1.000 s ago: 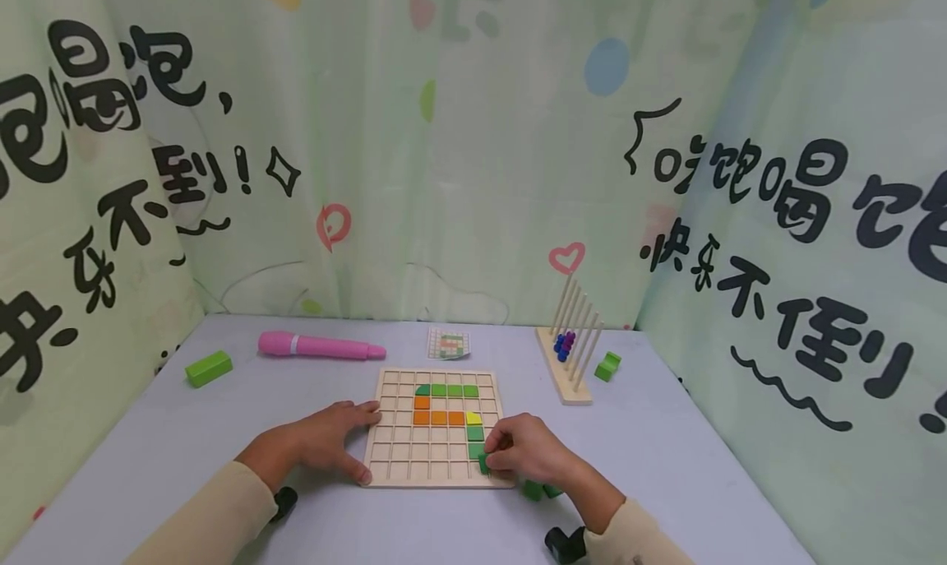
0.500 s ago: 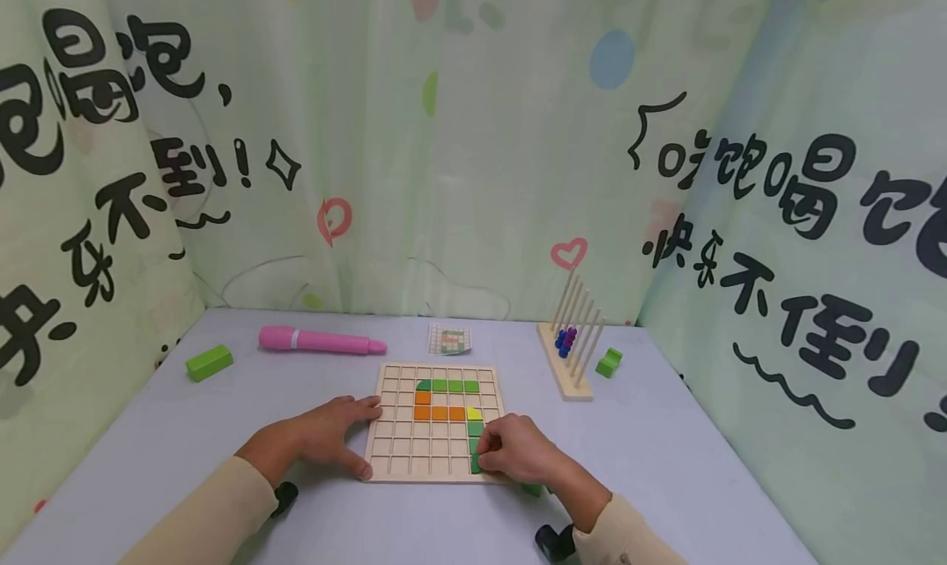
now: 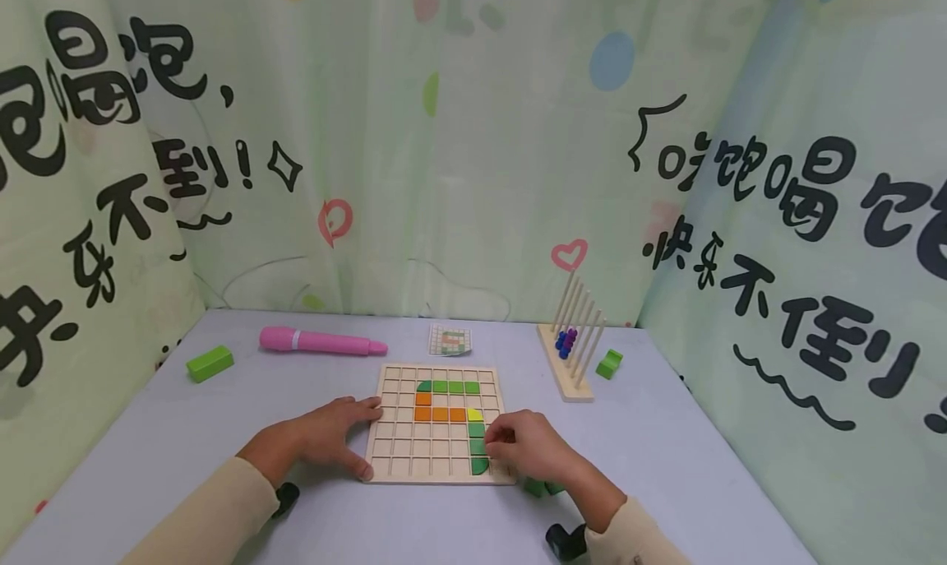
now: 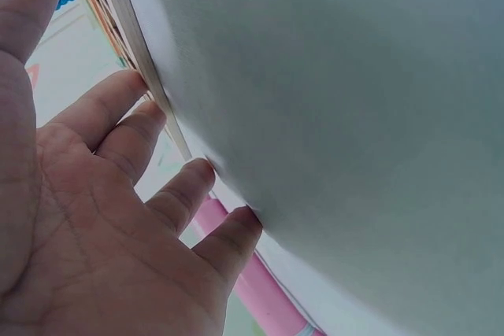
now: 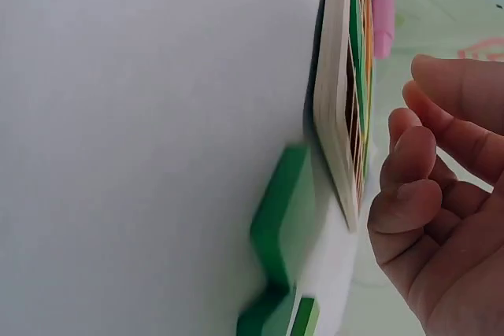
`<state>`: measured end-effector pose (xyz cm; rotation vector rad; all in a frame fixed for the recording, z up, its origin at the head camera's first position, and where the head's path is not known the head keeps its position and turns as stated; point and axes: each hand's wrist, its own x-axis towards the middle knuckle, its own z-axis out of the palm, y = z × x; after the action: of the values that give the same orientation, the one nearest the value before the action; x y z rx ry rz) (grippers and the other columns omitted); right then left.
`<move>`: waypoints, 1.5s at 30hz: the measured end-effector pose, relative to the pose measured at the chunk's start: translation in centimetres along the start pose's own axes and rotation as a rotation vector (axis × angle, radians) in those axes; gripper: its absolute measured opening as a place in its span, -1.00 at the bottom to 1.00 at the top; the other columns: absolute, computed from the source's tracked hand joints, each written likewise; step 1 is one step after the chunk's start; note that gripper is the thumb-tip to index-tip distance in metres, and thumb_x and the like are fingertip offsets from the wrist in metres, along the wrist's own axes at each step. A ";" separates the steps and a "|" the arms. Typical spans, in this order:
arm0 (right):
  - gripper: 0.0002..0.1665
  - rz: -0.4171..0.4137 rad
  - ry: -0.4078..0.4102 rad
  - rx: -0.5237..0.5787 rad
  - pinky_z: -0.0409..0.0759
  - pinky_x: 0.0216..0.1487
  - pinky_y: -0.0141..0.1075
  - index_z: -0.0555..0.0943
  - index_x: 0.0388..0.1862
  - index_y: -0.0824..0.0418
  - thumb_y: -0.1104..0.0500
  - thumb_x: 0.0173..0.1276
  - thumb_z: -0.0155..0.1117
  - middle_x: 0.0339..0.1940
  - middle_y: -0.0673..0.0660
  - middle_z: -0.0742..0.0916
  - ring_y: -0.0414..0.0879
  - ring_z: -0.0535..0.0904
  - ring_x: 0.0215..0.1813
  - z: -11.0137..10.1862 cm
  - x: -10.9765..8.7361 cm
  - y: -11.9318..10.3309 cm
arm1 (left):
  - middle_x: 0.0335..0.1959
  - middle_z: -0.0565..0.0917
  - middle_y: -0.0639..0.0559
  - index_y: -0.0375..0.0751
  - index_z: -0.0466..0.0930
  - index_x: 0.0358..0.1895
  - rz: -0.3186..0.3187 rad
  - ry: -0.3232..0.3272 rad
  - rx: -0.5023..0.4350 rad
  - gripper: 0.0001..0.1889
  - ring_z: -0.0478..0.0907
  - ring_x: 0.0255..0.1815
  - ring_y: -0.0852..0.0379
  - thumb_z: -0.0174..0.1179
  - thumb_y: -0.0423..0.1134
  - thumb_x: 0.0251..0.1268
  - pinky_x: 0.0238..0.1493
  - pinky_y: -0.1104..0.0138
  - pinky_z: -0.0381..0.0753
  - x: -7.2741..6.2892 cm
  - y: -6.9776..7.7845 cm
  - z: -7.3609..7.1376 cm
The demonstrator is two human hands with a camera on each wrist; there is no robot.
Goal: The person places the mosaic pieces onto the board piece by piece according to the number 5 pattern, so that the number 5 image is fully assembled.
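A wooden grid board (image 3: 414,448) lies on the table with tiles set in its squares: light green and orange ones, a yellow tile (image 3: 475,415), and a dark green column ending in a rounded tile (image 3: 480,466). My left hand (image 3: 325,435) rests along the board's left edge, fingers spread; in the left wrist view its fingertips touch the side of the board (image 4: 132,29). Over the right side of the board hovers my right hand (image 3: 528,446). In the right wrist view its fingers are loosely bent, thumb and index apart, nothing between them. Dark green tiles (image 5: 285,218) lie beside the board.
Behind the board are a pink pen-shaped thing (image 3: 323,341) and a small pattern card (image 3: 450,340). A wooden peg stand (image 3: 575,376) with blue and purple beads stands at the right, near a green block (image 3: 609,364). Another green block (image 3: 210,364) lies far left.
My right hand has set the rounded dark green tile into the bottom of the column, let it go and drawn back slightly to the right. My left hand has stayed at the board's edge.
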<state>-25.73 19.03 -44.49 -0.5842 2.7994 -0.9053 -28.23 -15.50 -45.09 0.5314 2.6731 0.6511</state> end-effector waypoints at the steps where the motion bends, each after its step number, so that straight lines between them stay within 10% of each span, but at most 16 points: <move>1: -0.95 0.008 0.004 0.007 0.48 -0.34 -0.38 0.73 -0.27 0.10 0.18 0.44 0.39 -0.42 -0.08 0.65 -0.16 0.50 -0.31 -0.3 -0.2 0.3 | 0.65 0.26 0.05 -0.03 0.37 0.56 0.002 0.000 0.000 0.06 0.06 0.67 -0.28 0.67 0.10 -0.11 0.57 -0.23 0.17 0.0 0.1 0.0; 22: -0.80 0.091 -0.027 -0.066 0.49 -0.26 -0.32 0.76 -0.26 0.11 0.11 0.20 0.60 -0.37 -0.08 0.69 -0.14 0.50 -0.28 -2.1 -4.6 3.6 | 0.66 0.25 0.03 -0.06 0.38 0.55 0.003 -0.008 -0.004 0.06 0.09 0.66 -0.25 0.67 0.06 -0.10 0.58 -0.18 0.18 0.2 0.1 -0.2; 45: -0.79 0.069 -0.014 -0.085 0.41 -0.33 -0.33 0.66 -0.34 0.10 0.34 0.19 0.54 -0.46 -0.06 0.61 -0.14 0.47 -0.34 -1.4 -4.3 2.6 | 0.66 0.25 0.04 -0.05 0.40 0.54 -0.003 -0.002 -0.022 0.05 0.07 0.66 -0.30 0.69 0.07 -0.14 0.57 -0.23 0.17 0.5 -0.2 0.2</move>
<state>-23.03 23.48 -44.84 -0.4999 2.8377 -0.7696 -28.60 -15.35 -45.44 0.5224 2.6611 0.6782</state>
